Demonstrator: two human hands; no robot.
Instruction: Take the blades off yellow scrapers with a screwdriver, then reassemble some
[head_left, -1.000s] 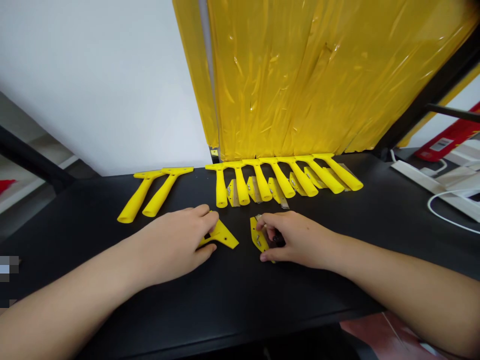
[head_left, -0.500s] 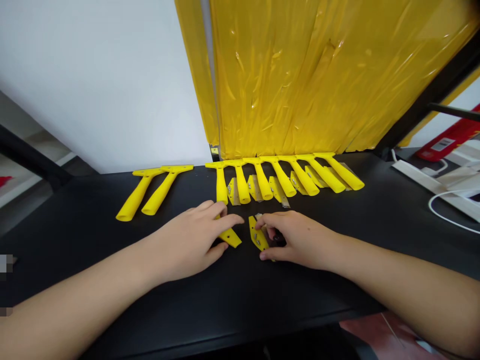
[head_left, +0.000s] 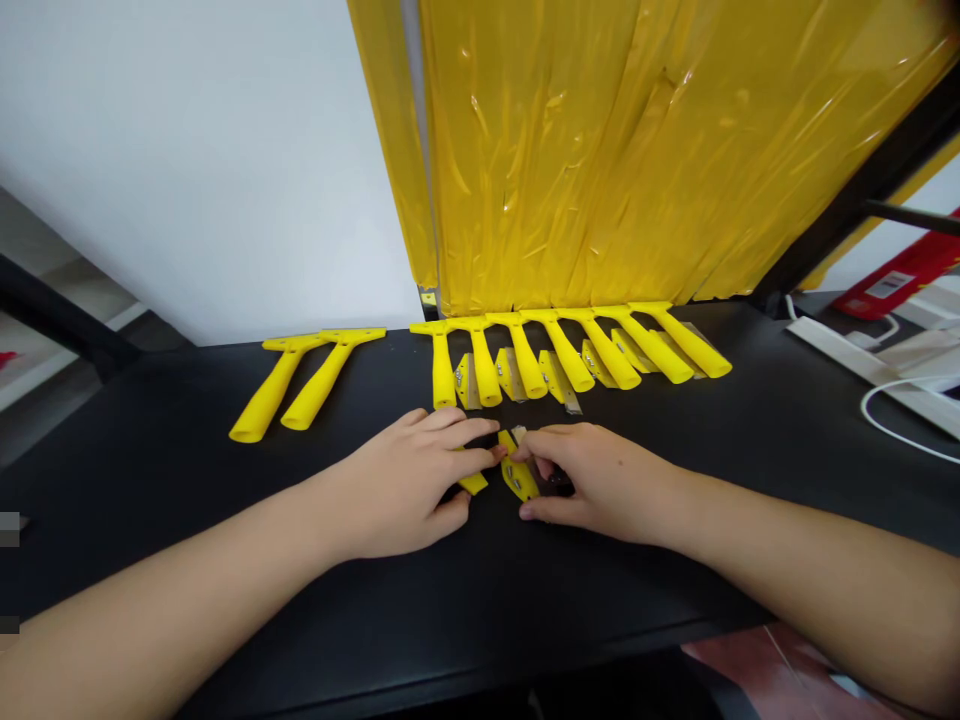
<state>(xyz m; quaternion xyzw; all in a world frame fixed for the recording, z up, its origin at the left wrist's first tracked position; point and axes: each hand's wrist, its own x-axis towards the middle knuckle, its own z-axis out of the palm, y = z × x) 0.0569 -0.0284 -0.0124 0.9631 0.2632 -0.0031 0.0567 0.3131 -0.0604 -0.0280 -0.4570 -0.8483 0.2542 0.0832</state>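
Observation:
A yellow plate (head_left: 517, 482) with small screws and a metal blade along its right side lies on the black tabletop (head_left: 450, 610). My right hand (head_left: 581, 470) grips it, the thumb at its lower end and the index finger near its top. Something small and dark shows under my right palm, too hidden to name. My left hand (head_left: 420, 480) reaches in with fingers stretched out, fingertips touching the plate's left side. Beneath that hand is a yellow scraper head (head_left: 474, 484), mostly covered; its handle is out of sight.
Several yellow scraper handles (head_left: 529, 360) stand in a row at the back, with yellow blade plates (head_left: 555, 380) between them. Two more handles (head_left: 322, 385) lie to the left. Yellow plastic wrap (head_left: 600, 150) hangs behind. At the right are a white cable (head_left: 892, 390) and a red package (head_left: 900, 275).
My left hand has moved right, and its fingers now stretch over the scraper head to the blade plate. My right hand stays nearly still around the plate.

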